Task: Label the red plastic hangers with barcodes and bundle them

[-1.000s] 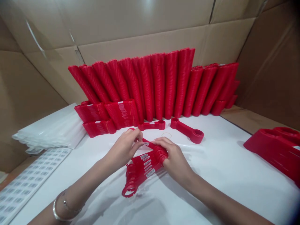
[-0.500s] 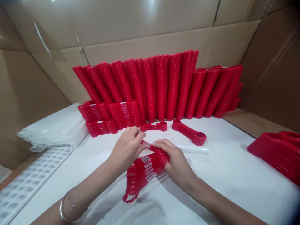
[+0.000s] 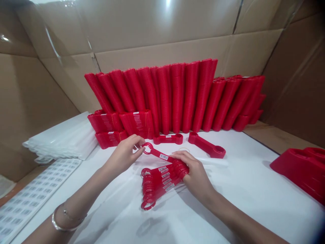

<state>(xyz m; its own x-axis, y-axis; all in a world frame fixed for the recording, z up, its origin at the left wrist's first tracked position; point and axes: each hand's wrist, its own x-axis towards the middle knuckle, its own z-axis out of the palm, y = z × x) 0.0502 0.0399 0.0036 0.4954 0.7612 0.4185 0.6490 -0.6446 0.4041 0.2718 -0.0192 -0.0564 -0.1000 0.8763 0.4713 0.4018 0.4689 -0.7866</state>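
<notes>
My left hand [image 3: 124,155] pinches the ring end of a single red plastic piece [image 3: 157,154] that bears a white barcode label, lifting it off to the left. My right hand [image 3: 194,171] is closed on the right end of a fanned stack of the same red labelled pieces [image 3: 158,183] lying on the white table [image 3: 241,183]. The fan's ring ends spread toward me on the left. A thin rubber band [image 3: 183,149] lies just beyond my right hand.
A tall row of stacked red pieces [image 3: 175,96] leans on the cardboard wall behind, with banded bundles [image 3: 119,123] at its left. Two loose red pieces [image 3: 207,147] lie before it. Clear bags [image 3: 63,139] and barcode sticker sheets [image 3: 33,196] sit left; more red pieces [image 3: 299,167] right.
My left hand has pulled the top piece's ring end up and out to the left, away from the fan. My right hand keeps its hold on the stack's other end.
</notes>
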